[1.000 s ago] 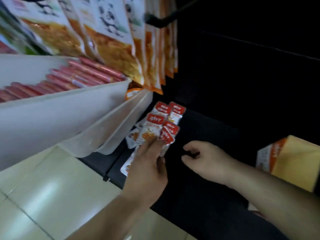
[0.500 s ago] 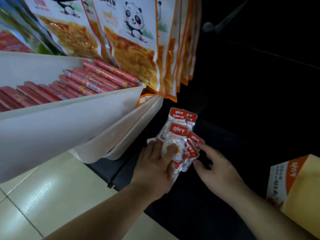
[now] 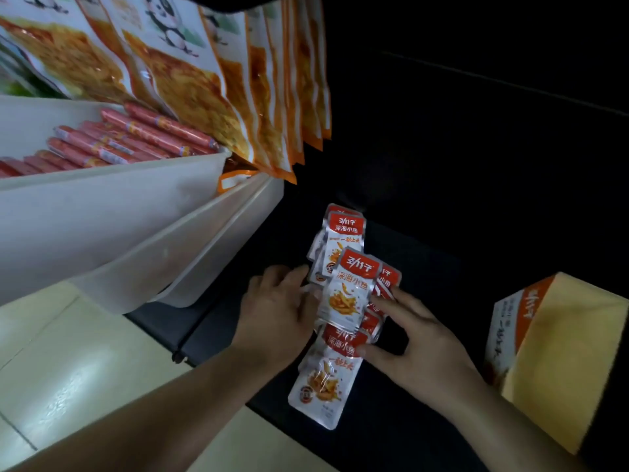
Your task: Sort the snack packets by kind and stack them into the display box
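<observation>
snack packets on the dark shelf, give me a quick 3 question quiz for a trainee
1. True or false: the display box stands to the right of the snack packets.
2. Left hand and right hand: which touches the packets? A) left only B) right only C) both
3. Fill in: the white bin at upper left holds red ____.
Key: 1 true; 2 C; 3 sausages.

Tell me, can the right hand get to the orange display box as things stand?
Probably yes. The display box stands right of the right hand, with only bare dark surface between. The hand merely touches the snack packets, so it seems free.
</observation>
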`<state>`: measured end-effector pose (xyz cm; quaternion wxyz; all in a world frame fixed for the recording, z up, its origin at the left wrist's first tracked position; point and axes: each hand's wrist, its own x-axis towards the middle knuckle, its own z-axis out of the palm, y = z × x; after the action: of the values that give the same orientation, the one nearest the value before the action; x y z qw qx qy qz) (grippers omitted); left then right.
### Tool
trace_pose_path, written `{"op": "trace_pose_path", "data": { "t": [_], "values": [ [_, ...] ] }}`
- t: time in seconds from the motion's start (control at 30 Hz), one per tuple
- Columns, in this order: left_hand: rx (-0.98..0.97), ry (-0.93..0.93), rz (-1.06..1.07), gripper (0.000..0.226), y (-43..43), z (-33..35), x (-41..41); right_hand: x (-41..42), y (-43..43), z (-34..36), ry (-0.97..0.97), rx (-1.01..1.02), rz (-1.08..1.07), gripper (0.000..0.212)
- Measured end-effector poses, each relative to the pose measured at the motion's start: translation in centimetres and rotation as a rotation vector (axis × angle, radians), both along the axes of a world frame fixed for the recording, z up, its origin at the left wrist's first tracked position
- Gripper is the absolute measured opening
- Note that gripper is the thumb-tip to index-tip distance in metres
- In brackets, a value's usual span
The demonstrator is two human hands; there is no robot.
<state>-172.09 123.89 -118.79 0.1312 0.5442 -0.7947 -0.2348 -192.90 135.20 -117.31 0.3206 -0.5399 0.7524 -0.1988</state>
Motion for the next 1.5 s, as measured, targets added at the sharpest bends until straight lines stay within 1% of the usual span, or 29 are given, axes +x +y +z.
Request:
{"op": "trace_pose_path", "data": {
  "t": [0.13,0.2,0.27,0.3,0.4,0.5,0.53,0.6,0.67,0.73,0.87,0.93,0.97,1.0,1.07,1.13,1.2,1.27,1.33,1.4,1.5],
  "values": [
    [0.154,0.051,0.027,0.054,-0.5,0.4,-3.0,0.2,0.1,0.3,0.058,0.036,0.039,0.116],
    [0.191,0.036,0.046,0.056,-0.1,0.5,-4.4,0.5,0.2,0.2,0.08,0.056,0.053,0.122],
    [0.229,0.013,0.089,0.054,0.1,0.3,-5.4,0.5,0.3,-0.1,0.082,0.039,0.057,0.118],
    [0.277,0.054,0.119,0.053,0.1,0.3,-5.5,0.4,0.3,-0.3,0.083,0.024,0.056,0.111],
    [0.452,0.306,0.189,0.044,-0.3,0.2,-4.8,-0.2,0.2,-1.0,0.064,-0.017,0.023,0.086],
    [0.517,0.418,0.245,0.025,-0.2,1.0,-3.9,-0.7,0.2,-1.4,0.082,-0.037,0.016,0.071],
    [0.52,0.436,0.274,0.021,-0.1,1.3,-3.6,-0.7,0.1,-1.4,0.096,-0.036,0.018,0.07],
    [0.522,0.447,0.326,0.02,0.1,1.8,-3.0,-0.6,-0.1,-1.2,0.129,-0.034,0.021,0.072],
    [0.488,0.411,0.34,0.02,0.3,1.9,-2.1,-0.5,-0.3,-1.0,0.163,-0.044,0.013,0.073],
    [0.437,0.34,0.324,0.02,0.9,2.0,-0.9,-0.3,-0.3,-1.1,0.188,-0.062,0.005,0.069],
    [0.416,0.293,0.263,0.03,2.7,2.0,1.0,0.0,-0.3,-0.7,0.207,-0.045,-0.015,0.065],
    [0.323,0.226,0.272,0.023,2.9,1.9,1.2,0.2,-0.5,-0.4,0.211,-0.045,-0.018,0.062],
    [0.282,0.223,0.305,0.02,2.7,1.8,1.2,0.4,-0.5,-0.2,0.197,-0.046,-0.03,0.059],
    [0.269,0.262,0.361,0.02,2.5,1.9,1.0,0.7,-0.5,0.1,0.164,-0.055,-0.054,0.057],
    [0.352,0.477,0.481,0.024,2.4,2.4,0.5,1.2,-0.3,0.8,0.145,-0.073,-0.062,0.056],
    [0.476,0.641,0.542,0.024,3.1,3.1,-0.4,1.8,0.3,2.0,0.246,-0.037,0.038,0.064],
    [0.573,0.703,0.517,0.022,4.6,4.0,-1.3,2.6,0.9,2.8,0.354,0.049,0.123,0.071],
    [0.617,0.688,0.471,0.02,5.7,4.0,-2.0,3.0,1.4,2.5,0.393,0.162,0.093,0.068],
    [0.632,0.651,0.445,0.016,5.7,4.0,-2.3,2.7,1.6,2.3,0.276,0.243,-0.088,0.057],
    [0.647,0.66,0.436,0.011,5.2,4.0,-2.8,2.0,1.5,2.3,0.14,0.272,-0.251,0.044],
    [0.558,0.562,0.353,0.012,4.9,4.2,-3.4,1.4,1.1,2.3,-0.035,0.237,-0.366,0.025]
  ]
}}
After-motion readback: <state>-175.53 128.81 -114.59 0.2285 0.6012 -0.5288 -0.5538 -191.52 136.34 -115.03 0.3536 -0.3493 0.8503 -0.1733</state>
